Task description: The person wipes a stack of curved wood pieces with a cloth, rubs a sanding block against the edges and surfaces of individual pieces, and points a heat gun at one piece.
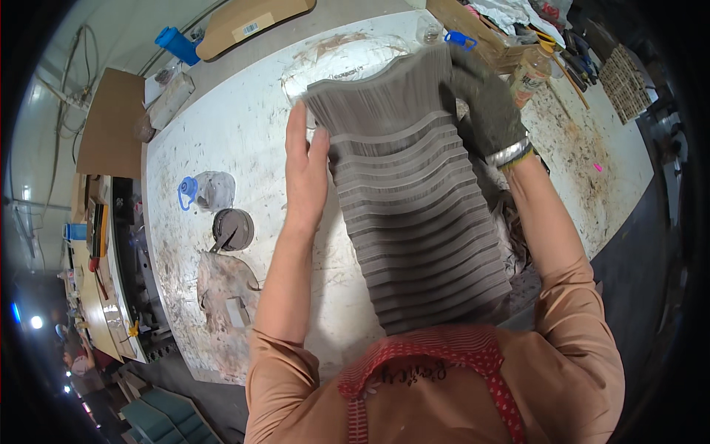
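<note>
A tall pile of thin grey sheets with wavy edges (421, 214) leans in front of me, fanned into stepped layers. My left hand (305, 159) is bare, its fingers stretched out along the left edge of the uppermost bundle (384, 92). The thumb lies beside that edge. On the other side my right hand (484, 103), in a dark work glove, grips the right edge of the same bundle. Part of its fingers is hidden by the sheets. Around the right wrist sits a silvery band (509, 153).
The white worktable (274, 296) is stained. Left of the pile are a dark round tub (233, 229), a clear bottle with a blue cap (214, 191) and a dirty cloth (222, 288). A drink bottle (531, 74), a wooden box (481, 37) and tools stand at the far right.
</note>
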`<state>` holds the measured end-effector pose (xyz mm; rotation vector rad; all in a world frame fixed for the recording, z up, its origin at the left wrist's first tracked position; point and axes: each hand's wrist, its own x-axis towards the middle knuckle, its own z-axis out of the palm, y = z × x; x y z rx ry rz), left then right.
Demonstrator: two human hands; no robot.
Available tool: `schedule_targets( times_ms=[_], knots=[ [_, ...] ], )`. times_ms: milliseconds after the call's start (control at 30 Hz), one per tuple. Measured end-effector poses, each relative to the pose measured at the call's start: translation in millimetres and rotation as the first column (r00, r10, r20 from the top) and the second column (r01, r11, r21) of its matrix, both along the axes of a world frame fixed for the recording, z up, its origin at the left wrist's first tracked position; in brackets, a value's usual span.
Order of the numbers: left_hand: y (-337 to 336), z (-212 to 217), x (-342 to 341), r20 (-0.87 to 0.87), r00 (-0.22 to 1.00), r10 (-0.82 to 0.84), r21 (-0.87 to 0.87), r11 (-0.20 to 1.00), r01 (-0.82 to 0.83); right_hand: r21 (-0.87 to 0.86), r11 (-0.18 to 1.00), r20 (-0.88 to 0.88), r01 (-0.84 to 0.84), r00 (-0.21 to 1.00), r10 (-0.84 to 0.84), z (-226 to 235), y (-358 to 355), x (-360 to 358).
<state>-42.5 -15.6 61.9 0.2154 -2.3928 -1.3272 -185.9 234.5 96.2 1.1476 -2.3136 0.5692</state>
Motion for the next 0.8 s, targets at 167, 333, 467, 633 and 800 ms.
schedule_targets(
  times_ms=[167,333,467,633,800],
  knots=[
    [24.4,72.1,-22.1,-0.461,0.885,-0.069,0.304,0.925,0.23,-0.506,0.862,-0.055,0.001,0.998,-0.033,67.9,-13.5,-3.6],
    [58.2,69.4,1.7,-0.556,0.829,0.062,0.32,0.937,0.145,-0.907,0.399,0.34,0.134,0.793,0.506,77.6,10.9,46.9],
    [77.0,67.6,28.2,-0.539,0.842,0.007,0.393,0.886,0.244,-0.919,0.323,0.382,0.225,0.709,0.593,60.1,54.2,90.1],
    [104.2,83.3,58.4,-0.742,0.573,-0.348,-0.286,0.938,0.197,-0.953,0.301,0.191,0.044,0.855,0.482,69.1,107.3,156.2],
    [143.5,104.9,88.3,-0.77,0.39,-0.506,-0.482,0.861,0.164,-0.942,0.334,0.084,-0.035,0.938,0.337,71.8,163.4,223.4]
  ],
)
